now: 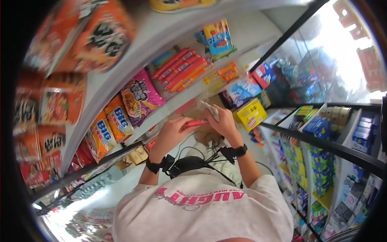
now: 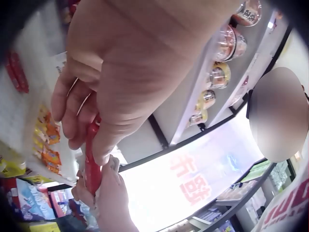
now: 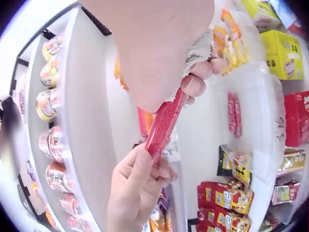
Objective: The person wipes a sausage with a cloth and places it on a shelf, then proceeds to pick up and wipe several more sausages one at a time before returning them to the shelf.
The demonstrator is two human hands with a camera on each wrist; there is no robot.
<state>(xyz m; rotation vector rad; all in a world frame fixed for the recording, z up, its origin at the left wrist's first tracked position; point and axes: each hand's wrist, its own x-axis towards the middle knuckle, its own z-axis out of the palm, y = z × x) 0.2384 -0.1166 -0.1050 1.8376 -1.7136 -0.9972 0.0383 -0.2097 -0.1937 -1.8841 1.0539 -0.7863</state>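
A slim red packet (image 1: 196, 123) is held between both hands in front of the shirt. My left hand (image 1: 171, 133) pinches one end of it; in the left wrist view the thumb and fingers close on the red packet (image 2: 92, 159). At the other end, my right hand (image 1: 225, 123) grips a whitish cloth (image 1: 210, 109) against the packet. In the right wrist view the cloth (image 3: 199, 52) lies under the right fingers, touching the red packet (image 3: 165, 123), and the left hand (image 3: 137, 186) holds its lower end.
On the shelf ahead are red stick packets (image 1: 181, 70), a purple bag (image 1: 141, 97), orange bags (image 1: 100, 135) and a yellow box (image 1: 252, 114). Large orange bags (image 1: 96, 40) hang close at the upper left. A dark rail (image 1: 322, 143) and stocked shelves stand on the right.
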